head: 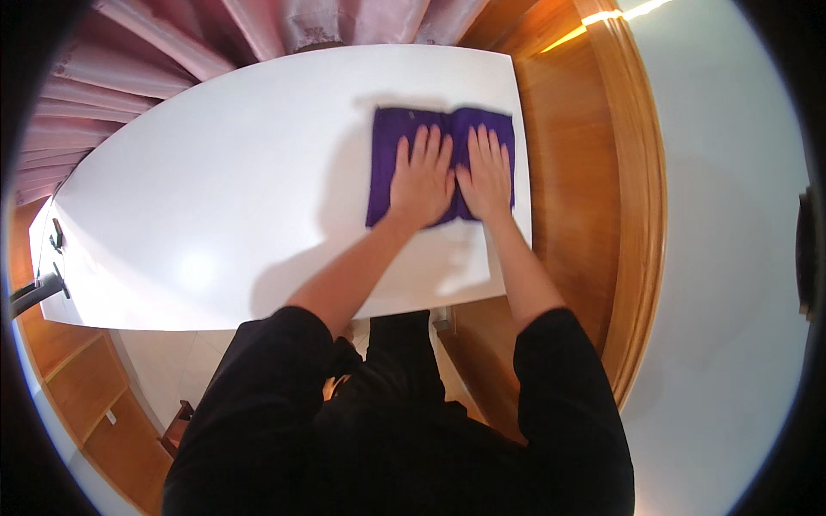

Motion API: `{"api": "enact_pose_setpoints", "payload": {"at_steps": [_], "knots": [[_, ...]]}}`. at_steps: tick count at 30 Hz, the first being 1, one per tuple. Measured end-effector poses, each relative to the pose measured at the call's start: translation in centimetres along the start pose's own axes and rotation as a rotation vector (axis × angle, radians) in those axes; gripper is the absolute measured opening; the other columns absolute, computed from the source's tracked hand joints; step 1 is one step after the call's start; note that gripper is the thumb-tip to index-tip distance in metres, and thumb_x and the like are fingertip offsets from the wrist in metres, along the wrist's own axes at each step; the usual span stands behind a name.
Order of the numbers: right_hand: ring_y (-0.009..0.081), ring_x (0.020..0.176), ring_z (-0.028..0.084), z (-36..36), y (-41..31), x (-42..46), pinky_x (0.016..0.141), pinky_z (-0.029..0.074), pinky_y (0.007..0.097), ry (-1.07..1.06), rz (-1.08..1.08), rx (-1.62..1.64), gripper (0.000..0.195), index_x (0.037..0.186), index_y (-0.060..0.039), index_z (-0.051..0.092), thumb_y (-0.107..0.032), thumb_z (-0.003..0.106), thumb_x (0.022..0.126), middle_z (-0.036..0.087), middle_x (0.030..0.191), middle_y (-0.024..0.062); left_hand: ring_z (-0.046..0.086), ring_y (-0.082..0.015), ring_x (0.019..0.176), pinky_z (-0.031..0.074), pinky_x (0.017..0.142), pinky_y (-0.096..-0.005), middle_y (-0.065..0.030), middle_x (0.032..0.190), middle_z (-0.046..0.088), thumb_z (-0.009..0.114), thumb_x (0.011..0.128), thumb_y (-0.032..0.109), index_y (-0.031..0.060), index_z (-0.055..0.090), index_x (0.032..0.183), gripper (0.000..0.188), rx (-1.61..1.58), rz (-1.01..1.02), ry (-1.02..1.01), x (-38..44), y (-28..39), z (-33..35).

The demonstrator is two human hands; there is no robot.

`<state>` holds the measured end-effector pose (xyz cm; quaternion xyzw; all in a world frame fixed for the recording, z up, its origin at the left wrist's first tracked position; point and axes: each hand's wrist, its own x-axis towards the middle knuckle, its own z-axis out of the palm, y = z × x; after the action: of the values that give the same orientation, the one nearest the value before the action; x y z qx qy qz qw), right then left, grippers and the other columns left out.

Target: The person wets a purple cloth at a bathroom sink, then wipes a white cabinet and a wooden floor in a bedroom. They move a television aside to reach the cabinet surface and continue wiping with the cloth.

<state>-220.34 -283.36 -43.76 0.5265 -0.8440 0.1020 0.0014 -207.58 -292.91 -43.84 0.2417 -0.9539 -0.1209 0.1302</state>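
Observation:
A purple cloth (385, 148) lies spread near the right end of a white tabletop (226, 161). A crease or fold line runs down its middle, between my hands. My left hand (423, 177) rests palm down on the left half, fingers pointing away from me. On the right half, my right hand (487, 171) lies flat as well, its thumb close to the left thumb. Neither hand grasps the cloth; both press on its top. The palms hide part of the cloth's lower portion.
Wood panelling (574, 161) borders the table's right end. Pink curtains (129, 84) hang along the far side. At the far left, a dark stand (39, 290) and a small black object (57, 235) are on the tabletop. A brown wooden piece (175, 429) stands on the floor at lower left.

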Motion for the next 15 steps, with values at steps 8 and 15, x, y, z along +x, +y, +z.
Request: {"api": "enact_pose_setpoints", "payload": {"at_steps": [8, 15], "knots": [[0.0384, 0.143, 0.022, -2.3, -3.9, -16.6, 0.116, 0.014, 0.0525, -0.137, 0.261, -0.002, 0.072, 0.146, 0.0003, 0.031, -0.028, 0.053, 0.084, 0.027, 0.153, 0.0216, 0.025, -0.0335, 0.142, 0.019, 0.113, -0.0566, -0.0177, 0.151, 0.032, 0.044, 0.094, 0.034, 0.0062, 0.037, 0.145, 0.058, -0.143, 0.15, -0.164, -12.6, 6.0, 0.0], [0.0373, 0.143, 0.023, -0.9, 0.1, -8.6, 0.117, 0.013, 0.0509, -0.053, 0.277, -0.029, 0.071, 0.148, -0.0028, 0.029, -0.029, 0.054, 0.087, 0.027, 0.154, 0.0202, 0.025, -0.0325, 0.142, 0.019, 0.112, -0.0574, -0.0167, 0.152, 0.032, 0.045, 0.094, 0.032, 0.0072, 0.039, 0.144, 0.057, -0.113, 0.089, -0.095, -4.1, 4.9, 1.4]]}}
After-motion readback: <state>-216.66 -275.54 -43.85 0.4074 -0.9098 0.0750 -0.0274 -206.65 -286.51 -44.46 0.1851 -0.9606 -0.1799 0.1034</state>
